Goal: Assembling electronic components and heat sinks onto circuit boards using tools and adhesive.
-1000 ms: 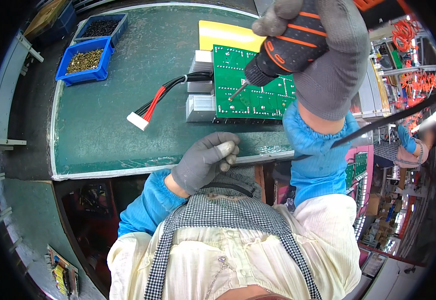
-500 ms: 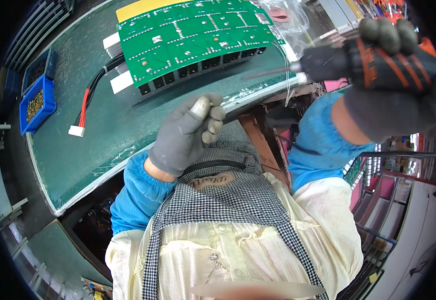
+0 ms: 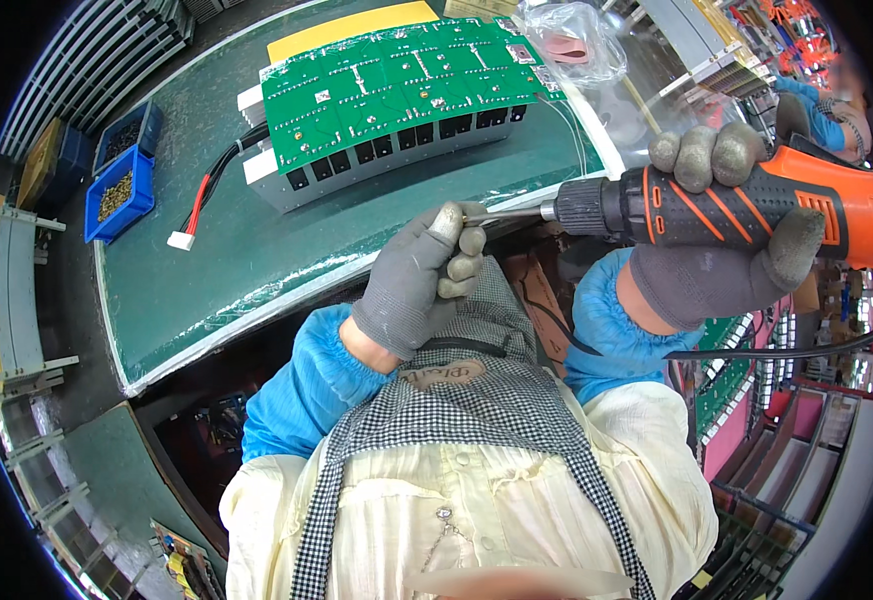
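Right hand (image 3: 722, 270), grey-gloved, is wrapped around the black barrel of an orange-and-black power screwdriver (image 3: 702, 215) at the right, over the near edge of the bench (image 3: 247, 300). Its bit (image 3: 517, 214) points left, and the left hand (image 3: 419, 275) has thumb and fingertips pinched at the tip, on what looks like a tiny brass screw (image 3: 471, 212) (too small to be sure). Green circuit board (image 3: 397, 85) sits on the far side. I'd guess the driver's rigid and a bit hefty, so that thick barrel is the spot to hold. Screw's probably light, hard and slippery in gloves, so pinch it close to the bit.
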